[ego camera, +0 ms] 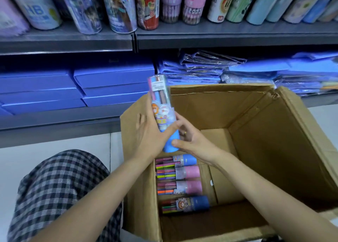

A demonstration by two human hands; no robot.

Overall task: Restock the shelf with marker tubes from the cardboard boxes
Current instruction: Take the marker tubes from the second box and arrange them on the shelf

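A light, rigid, smooth tube (161,111) is gripped at its blue base by left hand (149,137) and right hand (192,141) above the box (256,132).

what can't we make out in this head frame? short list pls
- Left hand: motion-blurred; grip on the marker tube unclear.
- Tube label text: blurred, unreadable.
- Cardboard box: near wall and the arms hide part of the floor, so the count beyond four lying tubes is unknown.
- Top-shelf tubes: cut off by the upper edge.
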